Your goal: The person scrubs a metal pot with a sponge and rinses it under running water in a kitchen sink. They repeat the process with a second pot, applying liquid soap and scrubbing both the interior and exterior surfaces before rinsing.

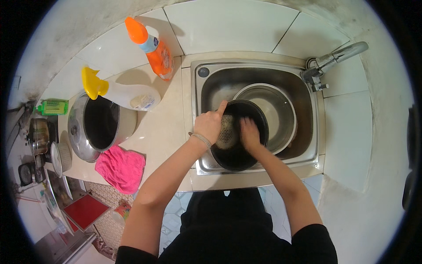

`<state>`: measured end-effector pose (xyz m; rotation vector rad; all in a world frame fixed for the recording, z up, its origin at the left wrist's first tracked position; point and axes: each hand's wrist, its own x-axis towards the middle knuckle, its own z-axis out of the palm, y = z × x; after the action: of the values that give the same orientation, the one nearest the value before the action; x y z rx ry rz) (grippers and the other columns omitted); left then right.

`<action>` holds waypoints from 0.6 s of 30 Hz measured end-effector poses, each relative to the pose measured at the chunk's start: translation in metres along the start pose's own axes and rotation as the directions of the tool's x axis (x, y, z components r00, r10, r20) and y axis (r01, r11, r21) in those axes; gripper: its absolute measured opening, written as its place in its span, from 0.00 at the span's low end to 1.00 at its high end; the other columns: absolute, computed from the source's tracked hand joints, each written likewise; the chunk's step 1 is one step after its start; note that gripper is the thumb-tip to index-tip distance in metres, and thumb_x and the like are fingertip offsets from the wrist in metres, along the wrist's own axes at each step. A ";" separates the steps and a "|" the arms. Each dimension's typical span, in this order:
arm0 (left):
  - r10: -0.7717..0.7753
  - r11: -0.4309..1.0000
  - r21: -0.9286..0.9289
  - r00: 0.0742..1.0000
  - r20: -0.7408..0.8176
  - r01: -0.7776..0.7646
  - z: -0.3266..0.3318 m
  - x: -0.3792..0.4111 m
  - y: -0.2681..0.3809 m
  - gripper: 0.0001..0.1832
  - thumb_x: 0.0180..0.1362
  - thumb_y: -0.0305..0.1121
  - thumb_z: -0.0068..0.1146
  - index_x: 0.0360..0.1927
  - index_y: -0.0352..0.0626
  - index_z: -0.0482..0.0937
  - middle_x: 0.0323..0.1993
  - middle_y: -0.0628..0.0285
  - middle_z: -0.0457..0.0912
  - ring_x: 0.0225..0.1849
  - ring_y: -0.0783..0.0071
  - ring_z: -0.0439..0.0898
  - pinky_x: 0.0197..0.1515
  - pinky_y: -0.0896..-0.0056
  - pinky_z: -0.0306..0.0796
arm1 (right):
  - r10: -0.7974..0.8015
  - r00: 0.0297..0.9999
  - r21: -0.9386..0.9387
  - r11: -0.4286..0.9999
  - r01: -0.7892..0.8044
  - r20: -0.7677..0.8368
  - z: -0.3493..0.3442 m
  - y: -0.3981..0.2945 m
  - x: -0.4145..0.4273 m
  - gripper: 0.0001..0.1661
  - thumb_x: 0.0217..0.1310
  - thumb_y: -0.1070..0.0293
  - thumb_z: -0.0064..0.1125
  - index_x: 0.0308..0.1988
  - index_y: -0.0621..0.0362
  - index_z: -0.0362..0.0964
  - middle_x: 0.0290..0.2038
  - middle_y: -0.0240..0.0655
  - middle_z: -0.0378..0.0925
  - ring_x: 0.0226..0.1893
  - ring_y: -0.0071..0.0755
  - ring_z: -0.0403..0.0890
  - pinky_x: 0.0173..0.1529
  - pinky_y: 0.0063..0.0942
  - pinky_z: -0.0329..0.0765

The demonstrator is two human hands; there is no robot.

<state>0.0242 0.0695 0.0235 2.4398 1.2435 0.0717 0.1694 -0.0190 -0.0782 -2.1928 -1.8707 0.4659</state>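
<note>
A round black pot (230, 159) is tilted over the front left of the stainless steel sink (214, 81), its mouth towards me. My left hand (208, 126) grips its left rim, the index finger stretched along the edge. Inside the pot, my right hand (250, 132) is blurred and reaches towards the inner surface; whether it holds anything cannot be made out. A honeycomb-like patch (227, 132) shows pale on the pot's inside. Behind and to the right, partly covered by the pot, a metal basin (278, 114) with cloudy liquid sits in the sink.
A chrome faucet (329, 62) rises at the sink's back right corner. On the counter to the left stand an orange bottle (160, 59), a yellow-topped spray bottle (132, 94) and a large pot (127, 123) with its lid (77, 132) leaning against it. A pink cloth (122, 168) hangs over the counter's edge.
</note>
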 end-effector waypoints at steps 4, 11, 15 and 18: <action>0.010 0.999 -0.033 1.000 0.012 -0.010 -0.001 -0.001 0.002 0.33 0.40 0.20 0.45 0.56 0.51 0.61 0.19 0.49 0.76 0.24 0.53 0.76 0.28 0.56 0.70 | -0.201 0.965 0.177 0.969 0.171 0.171 0.030 -0.041 -0.031 0.19 0.49 0.74 0.43 0.45 0.60 0.63 0.44 0.47 0.69 0.43 0.45 0.71 0.48 0.36 0.69; -0.015 1.000 -0.026 0.999 -0.030 0.015 0.006 -0.001 -0.008 0.32 0.41 0.20 0.45 0.55 0.51 0.62 0.18 0.49 0.75 0.23 0.52 0.76 0.26 0.56 0.70 | 0.020 0.970 -0.064 0.998 -0.005 0.243 -0.001 -0.020 -0.012 0.23 0.49 0.74 0.42 0.50 0.58 0.61 0.44 0.44 0.68 0.45 0.45 0.69 0.49 0.36 0.68; 0.011 1.000 -0.027 1.000 -0.029 -0.012 0.004 0.000 -0.004 0.33 0.40 0.20 0.46 0.55 0.50 0.62 0.18 0.49 0.75 0.23 0.52 0.76 0.26 0.56 0.70 | -0.431 0.866 0.003 0.896 0.445 0.252 0.012 -0.050 -0.023 0.23 0.49 0.73 0.44 0.50 0.60 0.60 0.47 0.44 0.66 0.43 0.44 0.70 0.46 0.37 0.69; 0.010 1.000 -0.025 1.000 -0.007 -0.010 0.004 0.001 -0.005 0.32 0.40 0.20 0.46 0.55 0.50 0.62 0.18 0.49 0.75 0.23 0.52 0.75 0.26 0.56 0.70 | -0.223 0.975 -0.044 0.974 0.224 0.010 0.002 -0.015 0.020 0.21 0.48 0.73 0.45 0.47 0.59 0.62 0.47 0.43 0.66 0.42 0.44 0.70 0.45 0.36 0.70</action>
<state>0.0222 0.0714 0.0179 2.4263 1.2260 0.0977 0.1577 0.0032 -0.0768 -1.9753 -2.1178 0.3899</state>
